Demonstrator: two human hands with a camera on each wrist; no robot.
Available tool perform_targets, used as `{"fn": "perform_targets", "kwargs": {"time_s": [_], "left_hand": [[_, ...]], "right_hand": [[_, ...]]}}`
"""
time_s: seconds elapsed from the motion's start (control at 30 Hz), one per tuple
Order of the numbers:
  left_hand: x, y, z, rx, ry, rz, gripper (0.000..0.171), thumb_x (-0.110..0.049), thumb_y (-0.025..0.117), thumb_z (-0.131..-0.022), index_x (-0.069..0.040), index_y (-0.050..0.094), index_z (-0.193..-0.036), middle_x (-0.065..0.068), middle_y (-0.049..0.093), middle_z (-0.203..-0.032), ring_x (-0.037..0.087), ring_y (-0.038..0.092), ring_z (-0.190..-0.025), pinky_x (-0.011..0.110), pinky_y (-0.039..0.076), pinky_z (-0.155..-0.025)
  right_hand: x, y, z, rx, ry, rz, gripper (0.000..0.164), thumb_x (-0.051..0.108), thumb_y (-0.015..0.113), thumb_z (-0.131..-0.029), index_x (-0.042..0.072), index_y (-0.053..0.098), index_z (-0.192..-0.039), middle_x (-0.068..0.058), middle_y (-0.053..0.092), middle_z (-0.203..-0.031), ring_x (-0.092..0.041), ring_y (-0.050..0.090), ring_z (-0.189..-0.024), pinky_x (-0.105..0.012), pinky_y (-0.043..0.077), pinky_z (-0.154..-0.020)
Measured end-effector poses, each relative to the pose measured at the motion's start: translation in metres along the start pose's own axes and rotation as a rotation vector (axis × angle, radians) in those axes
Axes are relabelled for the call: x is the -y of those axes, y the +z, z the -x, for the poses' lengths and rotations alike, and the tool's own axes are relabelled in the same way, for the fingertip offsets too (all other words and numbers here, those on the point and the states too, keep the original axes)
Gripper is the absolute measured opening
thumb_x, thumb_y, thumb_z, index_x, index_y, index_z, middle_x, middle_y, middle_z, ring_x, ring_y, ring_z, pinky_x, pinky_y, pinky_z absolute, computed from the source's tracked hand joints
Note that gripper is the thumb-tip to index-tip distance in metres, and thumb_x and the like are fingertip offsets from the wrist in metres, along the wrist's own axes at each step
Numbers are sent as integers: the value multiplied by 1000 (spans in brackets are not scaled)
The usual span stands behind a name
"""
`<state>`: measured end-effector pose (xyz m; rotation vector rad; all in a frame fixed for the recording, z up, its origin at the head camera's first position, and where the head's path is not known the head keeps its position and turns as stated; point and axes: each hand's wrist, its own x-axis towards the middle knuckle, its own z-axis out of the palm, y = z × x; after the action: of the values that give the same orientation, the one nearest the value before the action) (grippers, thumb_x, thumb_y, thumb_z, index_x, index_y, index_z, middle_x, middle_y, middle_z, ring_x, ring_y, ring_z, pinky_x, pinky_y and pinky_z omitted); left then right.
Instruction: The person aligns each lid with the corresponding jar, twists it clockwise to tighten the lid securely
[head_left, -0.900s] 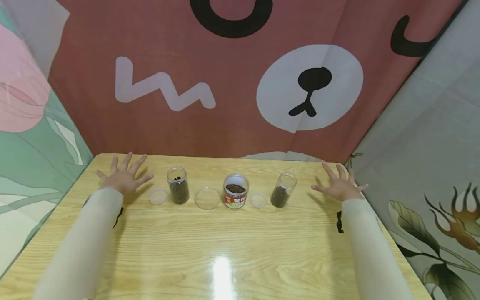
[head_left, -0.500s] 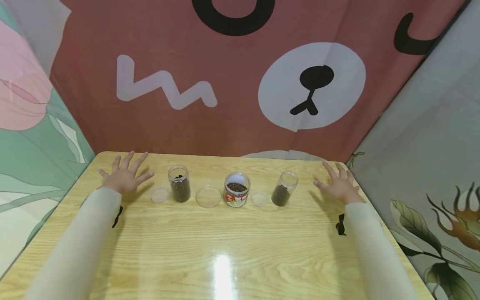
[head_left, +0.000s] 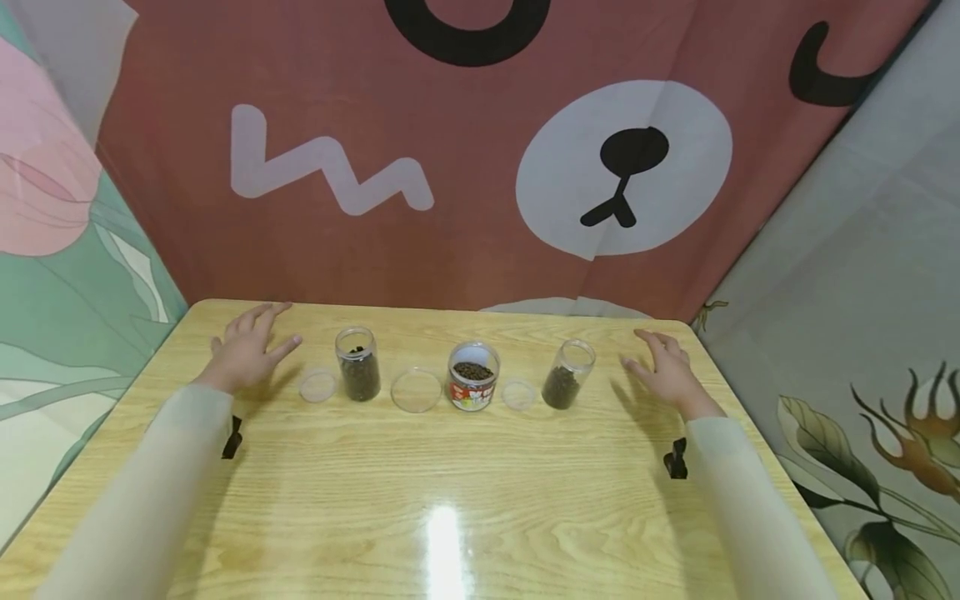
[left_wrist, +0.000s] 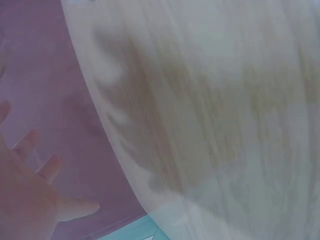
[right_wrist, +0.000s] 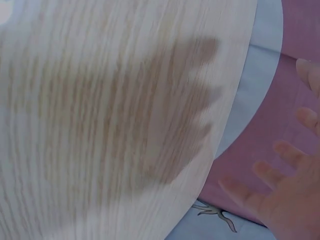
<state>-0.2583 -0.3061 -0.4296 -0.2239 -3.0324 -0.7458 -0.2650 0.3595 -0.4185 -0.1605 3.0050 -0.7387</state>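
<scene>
My left hand [head_left: 245, 354] hovers over the far left of the table, fingers extended and holding nothing. Nearest to it lie a small clear lid [head_left: 317, 386] and a tall clear jar [head_left: 359, 367] filled with dark grains. On the far right, my right hand [head_left: 667, 375] is raised over the wood with relaxed, spread fingers and nothing in them. A second tall jar [head_left: 567, 377], partly filled with dark bits, leans in view to its left. Between the two stands a wider jar [head_left: 473, 379] with a colourful label and brown pellets inside. All three jars are uncovered.
A large clear lid [head_left: 416, 391] and another small lid [head_left: 518, 394] lie flat between the jars. The wooden table [head_left: 360, 500] ends at a red-brown cloth backdrop [head_left: 337, 258]. Printed curtains [head_left: 840, 275] hang at the sides.
Both hands have gone from widely spread fingers to closer, more relaxed ones. The wrists have turned slightly. The jars and lids stay in place, with a slight shift of the head view.
</scene>
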Motion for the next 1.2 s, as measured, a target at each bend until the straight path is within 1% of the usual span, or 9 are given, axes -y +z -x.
{"fn": "perform_targets", "kwargs": {"time_s": [0.1, 0.23, 0.33, 0.5, 0.6, 0.7, 0.9, 1.07, 1.2], "left_hand": [[-3, -1, 4, -46, 34, 36, 71, -48, 47, -106, -9, 22, -160, 34, 20, -158, 66, 16, -137, 84, 13, -103], [-10, -3, 8, -82, 78, 72, 61, -35, 52, -107, -1, 33, -154, 34, 28, -154, 60, 24, -137, 76, 24, -106], [-13, -4, 11, -105, 98, 100, 55, -28, 54, -106, 0, 38, -151, 33, 33, -151, 56, 29, -137, 73, 28, -106], [-22, -3, 19, -171, 135, 142, 46, -20, 50, -107, 4, 43, -146, 31, 41, -144, 50, 43, -128, 68, 36, -102], [-30, -3, 25, -237, 148, 173, 40, -16, 47, -108, 4, 48, -142, 29, 48, -139, 47, 49, -122, 66, 39, -99], [-41, -2, 31, -326, 181, 191, 34, -12, 48, -106, 4, 54, -136, 26, 54, -133, 44, 53, -116, 64, 42, -95], [-67, 4, 38, -489, 317, 155, 27, -1, 54, -100, 4, 61, -126, 24, 61, -118, 39, 58, -103, 57, 47, -85], [-88, 9, 41, -551, 396, 125, 25, 4, 58, -96, 2, 64, -120, 21, 62, -114, 37, 59, -101, 53, 48, -82], [-100, 12, 41, -600, 433, 94, 23, 5, 61, -93, 0, 67, -115, 19, 65, -110, 37, 60, -100, 59, 44, -84]], "right_hand": [[2, 2, 1, 2, -7, -32, 73, 39, 54, -106, 2, 21, -159, -40, 11, -157, -64, 11, -141, -79, 22, -106], [6, 5, 4, 5, -19, -79, 72, 38, 53, -106, 0, 22, -158, -40, 15, -155, -62, 21, -139, -76, 27, -106], [8, 9, 6, 7, -40, -124, 70, 37, 54, -106, 0, 24, -157, -39, 20, -152, -60, 28, -136, -74, 32, -104], [12, 15, 7, -1, -90, -209, 66, 31, 59, -105, 0, 30, -155, -34, 29, -151, -57, 37, -132, -70, 39, -102], [15, 17, 9, -5, -111, -254, 62, 25, 59, -104, -1, 32, -154, -34, 32, -150, -56, 40, -130, -69, 41, -101], [17, 18, 10, -1, -118, -291, 59, 19, 59, -104, -1, 33, -154, -33, 35, -149, -56, 42, -130, -68, 42, -101], [18, 24, 11, 23, -132, -368, 58, 16, 60, -104, 0, 34, -154, -32, 40, -147, -54, 45, -128, -66, 45, -99], [20, 29, 13, 43, -164, -427, 59, 17, 60, -104, 1, 34, -154, -31, 41, -146, -53, 46, -128, -63, 48, -99], [21, 32, 14, 57, -171, -471, 58, 17, 60, -104, 2, 35, -153, -30, 41, -145, -53, 45, -130, -63, 46, -102]]}}
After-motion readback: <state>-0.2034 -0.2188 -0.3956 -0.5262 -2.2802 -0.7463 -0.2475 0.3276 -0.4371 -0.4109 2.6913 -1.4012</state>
